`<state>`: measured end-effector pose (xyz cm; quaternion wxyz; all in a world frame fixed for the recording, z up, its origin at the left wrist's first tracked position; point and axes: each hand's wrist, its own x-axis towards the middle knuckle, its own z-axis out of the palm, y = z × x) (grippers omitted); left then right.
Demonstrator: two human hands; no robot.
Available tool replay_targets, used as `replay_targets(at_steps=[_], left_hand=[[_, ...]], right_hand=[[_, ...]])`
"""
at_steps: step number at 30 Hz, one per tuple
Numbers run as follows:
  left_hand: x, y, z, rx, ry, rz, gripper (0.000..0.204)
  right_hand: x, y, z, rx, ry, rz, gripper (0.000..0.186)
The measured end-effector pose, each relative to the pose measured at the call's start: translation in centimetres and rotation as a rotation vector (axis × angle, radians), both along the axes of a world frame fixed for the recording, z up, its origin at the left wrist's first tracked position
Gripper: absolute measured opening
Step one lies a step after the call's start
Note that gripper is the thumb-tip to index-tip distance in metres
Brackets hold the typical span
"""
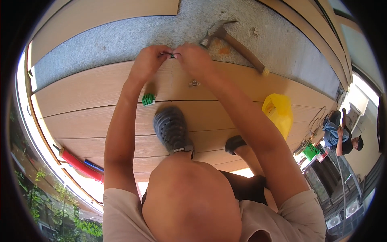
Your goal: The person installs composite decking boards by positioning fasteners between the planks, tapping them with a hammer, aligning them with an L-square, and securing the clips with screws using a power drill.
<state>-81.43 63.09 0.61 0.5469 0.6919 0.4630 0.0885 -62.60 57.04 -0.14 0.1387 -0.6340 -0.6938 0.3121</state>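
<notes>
Both of my hands meet at the far edge of the tan planks [100,90], where the boards end against bare concrete. My left hand [149,62] is closed, its thumb and fingertips pinching a small dark piece with a bit of green [172,56]. From the other side my right hand [194,59] pinches the same piece. What it is exactly is too small to tell. Nearer to me, a bundle of green plastic strips [148,99] stands on the planks. Some small metal clips [194,83] lie below my right hand.
A claw hammer [244,50] lies on the concrete [117,40] beyond my right hand. To the right is a yellow plastic bag [279,113]. My grey clog [171,127] rests on the planks. A red tool [80,163] lies far left; another person [340,131] sits far right.
</notes>
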Motion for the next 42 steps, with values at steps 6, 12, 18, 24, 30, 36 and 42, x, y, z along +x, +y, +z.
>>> replay_targets(at_steps=[6,12,18,24,30,36,42], left_hand=[[-0.8,1.9,0.1,0.038,0.017,-0.085,0.017],[-0.1,0.9,-2.6,0.219,0.007,-0.188,0.016],[-1.5,2.8,-0.8,0.318,-0.025,-0.273,0.013],[0.9,2.5,-1.8,0.393,-0.242,-0.276,0.011],[-2.1,3.2,-1.7,0.345,-0.171,-0.389,0.015],[-2.5,3.2,-2.7,0.404,-0.211,-0.46,0.014],[-0.4,2.9,-3.1,0.496,-0.266,-0.39,0.012]], right_hand=[[-1.1,0.6,0.8,0.088,0.031,-0.057,0.017],[-0.1,-0.8,-0.2,-0.013,0.049,-0.09,0.017],[-2.3,-0.1,2.1,-0.027,-0.002,-0.162,0.015],[0.9,-1.3,-1.6,0.042,0.084,-0.209,0.013],[-1.5,-0.8,0.3,-0.074,0.077,-0.105,0.02],[-2.9,-1.3,2.5,-0.059,0.185,-0.196,0.022],[-1.3,0.7,4.0,-0.31,-0.04,-0.174,0.023]])
